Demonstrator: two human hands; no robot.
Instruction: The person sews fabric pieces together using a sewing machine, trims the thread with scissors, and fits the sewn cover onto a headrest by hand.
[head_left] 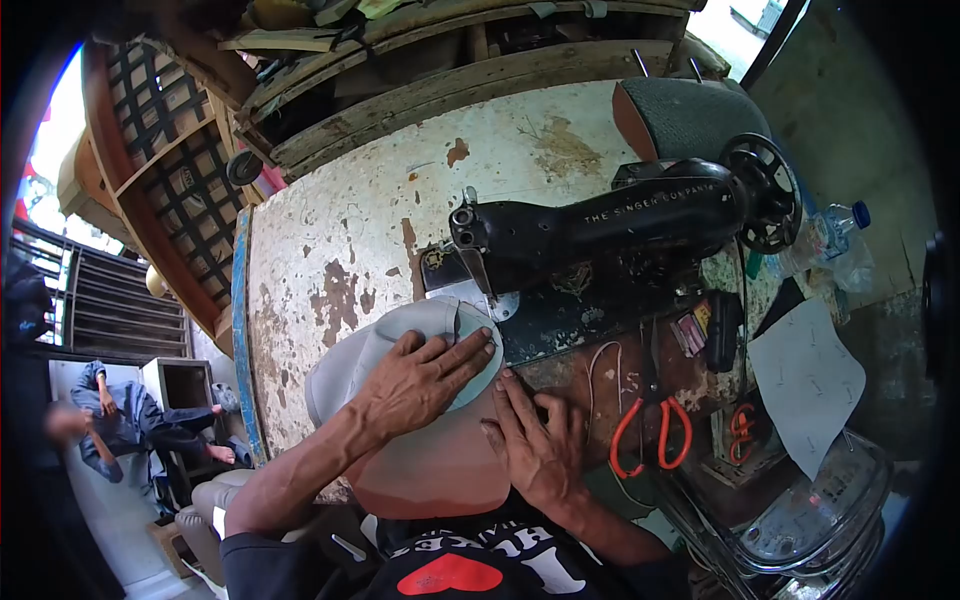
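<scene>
Grey material (345,368) lies folded at the front of the worn table, its upper end beside the needle area of a black sewing machine (610,222). My left hand (415,378) rests flat on the material, fingers stretched toward a pale green piece (478,385). Below that, a brownish-grey panel (435,465) reaches the table's front edge. My right hand (535,440) touches the panel's right side, its index finger extended near the pale green piece and the other fingers partly bent. Nothing is visibly gripped in either hand.
Orange-handled scissors (652,437) lie right of my right hand, near a dark oblong object (722,332). A plastic bottle (815,240) and white sheet (806,385) are farther right. Behind the machine stands a grey padded piece (690,118). Another person (135,415) sits at far left.
</scene>
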